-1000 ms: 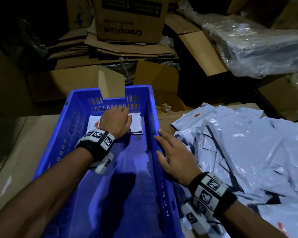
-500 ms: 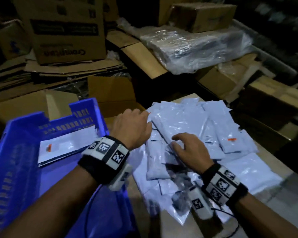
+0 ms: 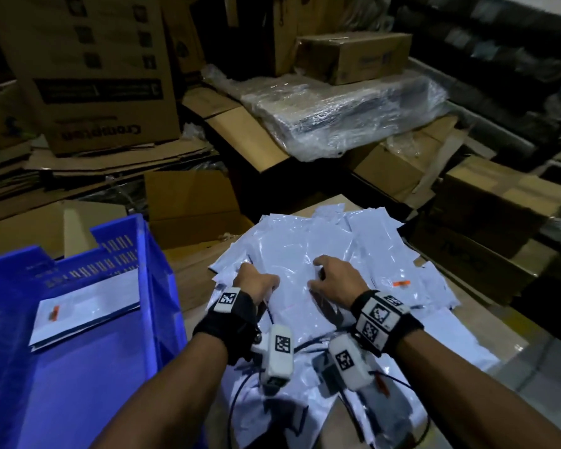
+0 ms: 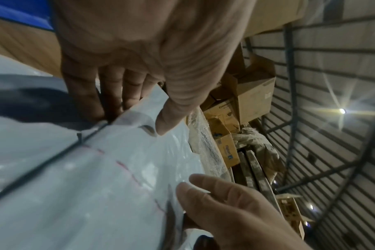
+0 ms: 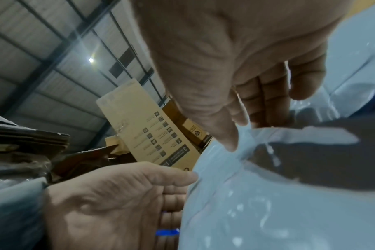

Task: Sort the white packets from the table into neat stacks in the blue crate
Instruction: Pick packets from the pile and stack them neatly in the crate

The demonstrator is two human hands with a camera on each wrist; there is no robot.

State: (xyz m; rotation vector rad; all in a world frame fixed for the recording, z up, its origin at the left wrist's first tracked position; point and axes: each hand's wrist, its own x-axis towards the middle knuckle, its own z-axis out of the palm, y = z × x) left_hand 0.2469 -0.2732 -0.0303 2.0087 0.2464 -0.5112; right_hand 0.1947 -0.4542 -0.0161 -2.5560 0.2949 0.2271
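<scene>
Head view shows both hands at the heap of white packets (image 3: 321, 254) on the bench: left hand (image 3: 255, 281) and right hand (image 3: 332, 280) each pinch the top packet's edges, thumb above, fingers beneath. Next, probably lift it cleanly onto the stack (image 3: 88, 307) inside the blue crate (image 3: 162, 286).

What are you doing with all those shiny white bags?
A person is sorting white packets into a blue crate. Right now both hands are on the pile of white packets on the table. The left hand pinches one packet's edge, thumb on top and fingers underneath, and the right hand has the same kind of grip on a packet in the same pile. The crate sits to the left with a small neat stack already lying inside. Most packets are still loose on the table.
</scene>
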